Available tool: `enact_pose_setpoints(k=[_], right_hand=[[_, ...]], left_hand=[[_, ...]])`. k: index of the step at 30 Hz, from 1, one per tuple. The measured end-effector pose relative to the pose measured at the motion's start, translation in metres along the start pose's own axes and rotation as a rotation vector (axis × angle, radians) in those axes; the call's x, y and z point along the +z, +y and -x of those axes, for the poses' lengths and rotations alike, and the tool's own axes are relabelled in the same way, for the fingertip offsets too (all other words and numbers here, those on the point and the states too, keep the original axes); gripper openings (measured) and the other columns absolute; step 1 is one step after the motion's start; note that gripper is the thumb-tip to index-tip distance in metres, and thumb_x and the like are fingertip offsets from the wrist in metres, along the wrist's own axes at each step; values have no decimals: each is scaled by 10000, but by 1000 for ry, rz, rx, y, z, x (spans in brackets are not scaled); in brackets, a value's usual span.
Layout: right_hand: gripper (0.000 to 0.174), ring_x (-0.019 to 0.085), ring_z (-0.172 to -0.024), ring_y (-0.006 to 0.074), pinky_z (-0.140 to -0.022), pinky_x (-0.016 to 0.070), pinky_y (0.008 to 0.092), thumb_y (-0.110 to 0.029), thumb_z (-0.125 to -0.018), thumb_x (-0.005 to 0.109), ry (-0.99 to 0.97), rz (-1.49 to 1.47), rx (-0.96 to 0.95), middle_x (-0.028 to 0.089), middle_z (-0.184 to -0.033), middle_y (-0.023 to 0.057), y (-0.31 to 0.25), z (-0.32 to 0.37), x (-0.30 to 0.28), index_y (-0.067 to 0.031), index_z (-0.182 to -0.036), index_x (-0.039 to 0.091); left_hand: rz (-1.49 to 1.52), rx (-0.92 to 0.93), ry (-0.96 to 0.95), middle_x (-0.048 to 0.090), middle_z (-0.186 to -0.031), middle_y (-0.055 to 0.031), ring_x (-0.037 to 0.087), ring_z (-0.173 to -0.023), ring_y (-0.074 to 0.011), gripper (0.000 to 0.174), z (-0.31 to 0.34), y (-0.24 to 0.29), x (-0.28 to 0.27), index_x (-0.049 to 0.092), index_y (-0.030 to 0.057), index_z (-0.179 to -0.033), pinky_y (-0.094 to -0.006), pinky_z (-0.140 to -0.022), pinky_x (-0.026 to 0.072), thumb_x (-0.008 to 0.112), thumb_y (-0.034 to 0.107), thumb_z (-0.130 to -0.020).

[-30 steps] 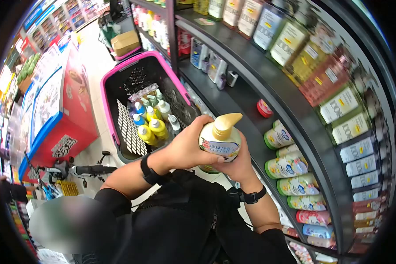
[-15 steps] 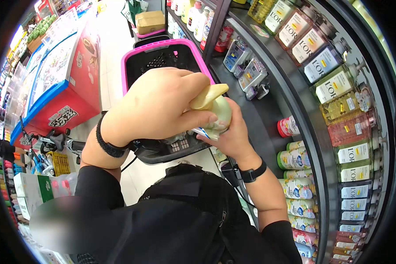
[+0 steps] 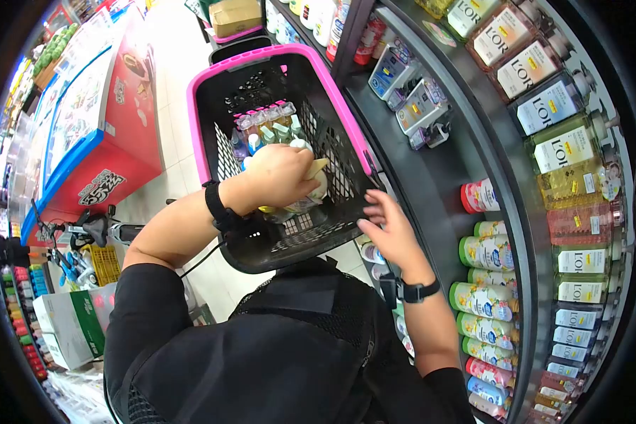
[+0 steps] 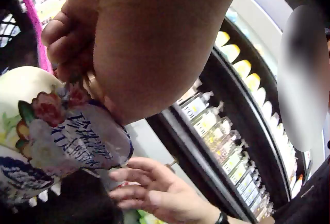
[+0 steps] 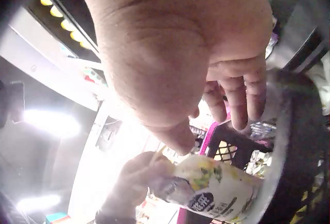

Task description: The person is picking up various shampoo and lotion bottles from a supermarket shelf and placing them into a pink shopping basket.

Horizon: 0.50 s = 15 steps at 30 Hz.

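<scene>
My left hand (image 3: 279,177) grips a cream pump bottle (image 4: 46,131) near its pale gold pump top, holding it over the inside of a black basket with a pink rim (image 3: 199,134). Flowers and blue lettering show on the bottle's label in the left wrist view; in the head view the hand covers much of it. Past the basket's right rim, my right hand (image 3: 394,230) holds nothing, its fingers spread and slightly bent. Several pump bottles (image 3: 267,133) stand inside the basket, some partly hidden by my left hand.
Dark shelving (image 3: 466,113) runs along the right, with rows of pump bottles (image 3: 572,148) above and green-capped bottles (image 3: 489,300) below. A red chest freezer (image 3: 113,141) is on the left. Near it are a bicycle (image 3: 85,230) and a white-green box (image 3: 71,321).
My left hand has shifted from the bottle's body to its top and carried it from in front of me into the basket. My right hand has let go of the bottle.
</scene>
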State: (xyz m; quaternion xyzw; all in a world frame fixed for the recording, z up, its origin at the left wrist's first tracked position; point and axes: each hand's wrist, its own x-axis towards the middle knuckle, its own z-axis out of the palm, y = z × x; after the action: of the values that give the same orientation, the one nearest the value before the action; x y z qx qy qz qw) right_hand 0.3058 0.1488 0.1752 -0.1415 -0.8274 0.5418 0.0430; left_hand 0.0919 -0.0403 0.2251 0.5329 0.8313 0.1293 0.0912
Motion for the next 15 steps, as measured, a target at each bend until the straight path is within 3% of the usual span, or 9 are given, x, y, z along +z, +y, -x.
enact_pose_setpoints(k=[3,5,7,9,11,13,15], right_hand=[[570,607,-1092,233,-935,500,334,-70,-869,700,186,-346,218,550,-1321,151,41,53,-17,-30,-1377,444],[529,612,-1081,233,-925,505,330,-45,-885,679,375,-275,279,573,-1283,147,94,99,-28,-17,-1361,450],[495,608,-1092,225,-919,503,334,-109,-882,700,572,-242,436,603,-1230,163,154,152,-29,-1,-1315,485],[470,629,-1063,229,-915,504,347,-177,-882,699,611,-37,716,641,-1135,169,209,208,-23,8,-1274,518],[431,654,-999,240,-896,510,355,-204,-866,698,484,432,751,667,-1019,158,280,281,1,11,-1215,563],[390,650,-727,236,-644,520,369,-175,-831,699,440,244,1066,670,-947,172,311,332,33,23,-1148,585],[321,668,-771,275,-610,547,384,-188,-869,690,511,-155,1214,658,-897,147,282,360,63,40,-1085,624]], left_hand=[[-52,-47,-180,678,-791,-183,676,-765,-369,355,-9,-11,22,607,20,-830,-470,-692,537,627,374,-844],[-70,-40,-267,687,-788,-179,686,-747,-362,348,-15,-13,33,619,12,-831,-464,-678,547,634,360,-833],[-87,-35,-367,693,-807,-181,691,-768,-364,350,-24,-18,52,625,8,-883,-468,-693,550,628,355,-838],[-96,-14,-452,691,-821,-189,689,-791,-371,360,-30,-22,76,613,16,-913,-481,-703,547,614,370,-845],[-78,19,-496,693,-842,-188,688,-810,-378,362,-35,-26,102,594,7,-949,-480,-712,547,627,348,-834],[-78,44,-522,693,-849,-189,687,-817,-384,365,-40,-29,125,585,3,-967,-481,-715,546,636,335,-826],[-91,21,-592,699,-904,-193,688,-874,-381,341,-46,-22,138,599,-3,-1002,-480,-742,542,634,277,-811]])
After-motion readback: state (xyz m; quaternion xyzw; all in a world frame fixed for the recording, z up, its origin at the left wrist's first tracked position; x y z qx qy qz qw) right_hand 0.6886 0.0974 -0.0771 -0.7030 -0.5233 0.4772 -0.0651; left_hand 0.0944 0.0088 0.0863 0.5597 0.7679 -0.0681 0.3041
